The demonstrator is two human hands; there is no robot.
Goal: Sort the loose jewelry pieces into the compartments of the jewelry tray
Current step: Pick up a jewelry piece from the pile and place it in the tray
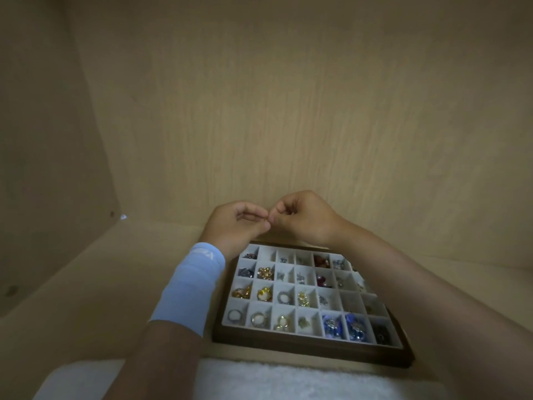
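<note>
Small piece: a tiny glinting item point(266, 218) sat where the two sets of fingertips met, held in the air above the far edge of the tray; it was too small to tell what kind of jewelry it was.
Left hand: the left hand point(236, 223) had thumb and fingers curled inward, pinching the small piece at their tips.
Right hand: the right hand point(305, 217) mirrored it, fingers curled and closed on the same piece, fingertips touching those of the left hand.
Jewelry tray: the jewelry tray point(302, 346), dark wooden frame with a pale grid of compartments, lay below and nearer than the hands, between the two forearms.
Tray contents: gold pieces point(266, 273) filled several left compartments, red pieces point(321, 260) two far ones, blue beaded pieces point(333, 326) two in the near row; most other cells held small silver or pale items.
Wristband: a light blue band point(187, 287) covered the left wrist, just beside the tray's left edge.
Towel: a white towel point(274, 379) lay along the near edge, in front of the tray.
Surroundings: the tray rested on a pale wooden shelf point(86, 284) with a matching wooden back panel point(288, 111) behind the hands.
</note>
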